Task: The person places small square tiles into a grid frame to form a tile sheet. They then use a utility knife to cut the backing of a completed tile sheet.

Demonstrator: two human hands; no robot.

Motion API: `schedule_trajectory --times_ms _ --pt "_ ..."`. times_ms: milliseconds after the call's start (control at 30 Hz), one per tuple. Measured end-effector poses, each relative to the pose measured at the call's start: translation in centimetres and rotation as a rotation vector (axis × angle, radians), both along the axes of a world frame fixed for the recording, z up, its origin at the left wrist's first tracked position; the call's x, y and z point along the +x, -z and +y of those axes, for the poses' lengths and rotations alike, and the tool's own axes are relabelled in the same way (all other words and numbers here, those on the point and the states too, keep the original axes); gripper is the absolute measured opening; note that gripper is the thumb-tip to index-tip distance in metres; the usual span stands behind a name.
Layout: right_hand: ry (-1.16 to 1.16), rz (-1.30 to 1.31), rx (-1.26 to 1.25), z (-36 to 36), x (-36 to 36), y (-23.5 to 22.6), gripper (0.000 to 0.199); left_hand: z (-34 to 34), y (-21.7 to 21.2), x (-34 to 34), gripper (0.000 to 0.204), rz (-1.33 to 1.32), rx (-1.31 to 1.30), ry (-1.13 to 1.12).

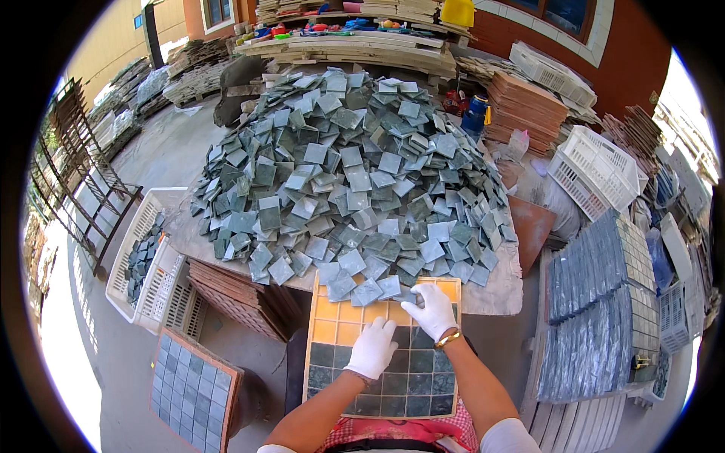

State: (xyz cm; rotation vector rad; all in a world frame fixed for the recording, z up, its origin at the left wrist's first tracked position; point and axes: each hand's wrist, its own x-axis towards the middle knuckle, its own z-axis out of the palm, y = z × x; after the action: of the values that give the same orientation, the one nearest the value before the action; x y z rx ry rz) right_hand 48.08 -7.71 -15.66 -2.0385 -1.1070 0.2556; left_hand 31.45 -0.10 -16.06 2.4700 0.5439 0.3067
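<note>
Reaching right hand (433, 311) ahead of left hand (372, 349), pinching a grey tile (408, 296). Curling the latter palm-down over gridded tray (325, 310), with grasp hidden.

A reddish-orange wall (638, 72) is rising at the back, a white-framed window (568, 16) showing dark panes. Grey floor (168, 140) is stretching around the pale worktop (495, 293). A dark metal rack (83, 177) is standing at left; bright daylight (64, 362) is streaming in at both sides.
</note>
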Motion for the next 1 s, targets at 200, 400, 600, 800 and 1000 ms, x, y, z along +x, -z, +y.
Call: schedule_trajectory --times_ms 200,400,600,800,1000 --pt "-0.016 -0.222 0.168 0.0 0.9 1.5 0.026 1.0 -1.7 1.5 0.030 0.072 0.018 0.028" --pt "0.060 0.536 0.184 -1.3 2.1 0.9 0.021 1.0 -1.0 0.3 0.028 0.010 -0.242 0.012" --pt "-0.048 0.673 0.106 -2.6 0.9 -1.9 0.023 2.2 -1.8 -4.0 0.019 -0.225 -0.734 -0.393" --pt "-0.139 0.237 -0.073 -3.4 -1.7 -1.5 0.021 6.0 -1.0 -11.9 0.018 -0.444 -1.044 -0.721" --pt "-0.231 -0.208 -0.291 -2.6 -3.3 -0.7 0.018 6.5 -0.1 -17.5 0.018 -0.639 -1.225 -0.825"
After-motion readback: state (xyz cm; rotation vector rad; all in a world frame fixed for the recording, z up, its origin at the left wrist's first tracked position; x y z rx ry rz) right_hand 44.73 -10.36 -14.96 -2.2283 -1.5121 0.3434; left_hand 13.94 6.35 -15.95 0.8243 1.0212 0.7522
